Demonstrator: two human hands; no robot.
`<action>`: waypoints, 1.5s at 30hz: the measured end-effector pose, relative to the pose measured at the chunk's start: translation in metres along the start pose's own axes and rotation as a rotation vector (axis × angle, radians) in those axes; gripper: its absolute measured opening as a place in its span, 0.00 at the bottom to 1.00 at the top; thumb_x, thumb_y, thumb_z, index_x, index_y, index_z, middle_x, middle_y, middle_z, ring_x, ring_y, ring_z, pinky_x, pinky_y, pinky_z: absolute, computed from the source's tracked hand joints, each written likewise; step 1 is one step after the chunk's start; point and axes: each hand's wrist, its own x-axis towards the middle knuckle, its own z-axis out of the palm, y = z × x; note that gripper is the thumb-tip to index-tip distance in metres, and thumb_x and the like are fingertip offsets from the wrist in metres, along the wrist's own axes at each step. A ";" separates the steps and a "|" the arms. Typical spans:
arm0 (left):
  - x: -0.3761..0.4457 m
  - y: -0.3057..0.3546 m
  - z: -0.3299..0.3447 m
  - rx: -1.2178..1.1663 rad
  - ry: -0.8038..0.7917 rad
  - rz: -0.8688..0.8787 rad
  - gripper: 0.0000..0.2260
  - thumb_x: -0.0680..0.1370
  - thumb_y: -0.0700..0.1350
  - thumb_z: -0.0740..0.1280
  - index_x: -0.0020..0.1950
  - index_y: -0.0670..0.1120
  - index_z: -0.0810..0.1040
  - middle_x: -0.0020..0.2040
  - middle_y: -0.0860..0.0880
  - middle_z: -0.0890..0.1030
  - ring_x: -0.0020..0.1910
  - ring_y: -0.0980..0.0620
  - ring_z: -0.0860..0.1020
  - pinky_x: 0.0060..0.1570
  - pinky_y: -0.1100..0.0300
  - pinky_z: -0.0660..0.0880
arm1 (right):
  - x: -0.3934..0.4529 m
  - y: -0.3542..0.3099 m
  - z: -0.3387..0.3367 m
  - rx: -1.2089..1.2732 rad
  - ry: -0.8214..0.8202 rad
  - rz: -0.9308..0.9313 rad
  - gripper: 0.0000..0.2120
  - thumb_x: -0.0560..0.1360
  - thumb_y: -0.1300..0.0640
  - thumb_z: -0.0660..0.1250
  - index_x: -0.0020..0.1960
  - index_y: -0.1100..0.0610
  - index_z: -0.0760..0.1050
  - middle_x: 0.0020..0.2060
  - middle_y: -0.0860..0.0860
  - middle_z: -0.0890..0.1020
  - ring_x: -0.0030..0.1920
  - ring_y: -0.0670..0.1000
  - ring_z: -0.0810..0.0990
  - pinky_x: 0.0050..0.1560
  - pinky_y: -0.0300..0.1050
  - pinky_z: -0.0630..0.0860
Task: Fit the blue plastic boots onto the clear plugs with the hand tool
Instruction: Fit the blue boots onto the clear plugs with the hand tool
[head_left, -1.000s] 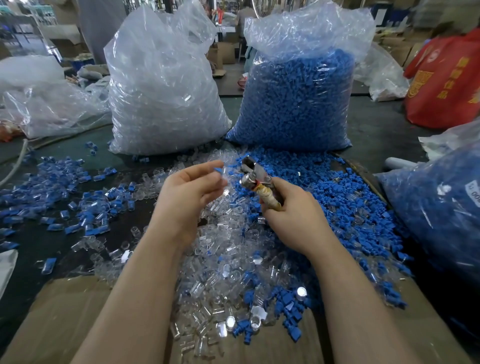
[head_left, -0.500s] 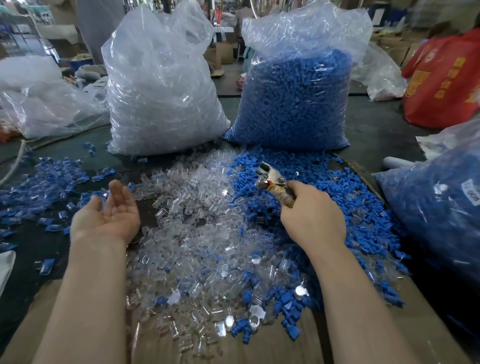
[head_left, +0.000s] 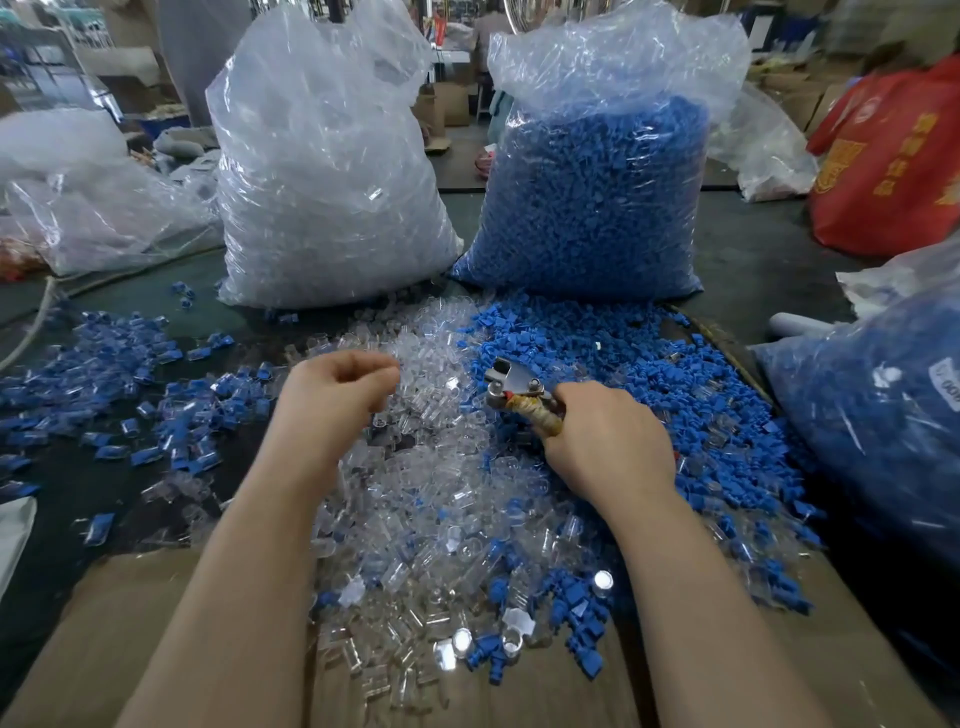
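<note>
A heap of clear plugs (head_left: 415, 483) lies in the middle of the table, and loose blue boots (head_left: 665, 374) are spread to its right. My right hand (head_left: 608, 447) grips the hand tool (head_left: 514, 387) by its tan-wrapped handle, with the metal jaws pointing left over the edge of the blue heap. My left hand (head_left: 332, 400) hovers over the far part of the clear heap, its fingers curled and thumb against the fingertips. Whether it pinches a plug is hidden.
Fitted blue-and-clear pieces (head_left: 104, 374) lie scattered on the left. A big bag of clear plugs (head_left: 322, 171) and one of blue boots (head_left: 597, 197) stand behind the heaps. Another blue-filled bag (head_left: 883, 415) crowds the right. Cardboard (head_left: 130, 634) covers the near edge.
My left hand, held open out to the left half a second ago, has come back over the clear heap with its fingers curled. My right hand with the tool has sunk slightly towards the blue boots.
</note>
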 end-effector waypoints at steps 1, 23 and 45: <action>-0.001 -0.002 0.003 0.112 0.003 0.033 0.03 0.76 0.43 0.72 0.45 0.51 0.83 0.41 0.53 0.83 0.39 0.56 0.79 0.36 0.66 0.71 | 0.000 0.000 0.001 -0.009 -0.007 0.000 0.06 0.74 0.50 0.67 0.43 0.50 0.72 0.32 0.46 0.71 0.30 0.48 0.67 0.27 0.41 0.56; 0.000 -0.007 0.013 0.656 -0.029 0.127 0.05 0.73 0.48 0.75 0.47 0.53 0.81 0.42 0.54 0.82 0.43 0.53 0.80 0.47 0.53 0.80 | 0.000 -0.002 0.001 0.079 -0.095 -0.023 0.06 0.74 0.51 0.69 0.44 0.49 0.71 0.35 0.45 0.72 0.32 0.46 0.68 0.28 0.43 0.58; -0.022 0.023 0.038 -0.227 -0.192 0.170 0.09 0.71 0.33 0.74 0.49 0.42 0.80 0.45 0.45 0.86 0.46 0.47 0.84 0.47 0.59 0.81 | -0.005 -0.011 -0.017 0.894 0.105 -0.064 0.05 0.78 0.51 0.69 0.46 0.51 0.79 0.37 0.47 0.83 0.41 0.51 0.81 0.47 0.56 0.79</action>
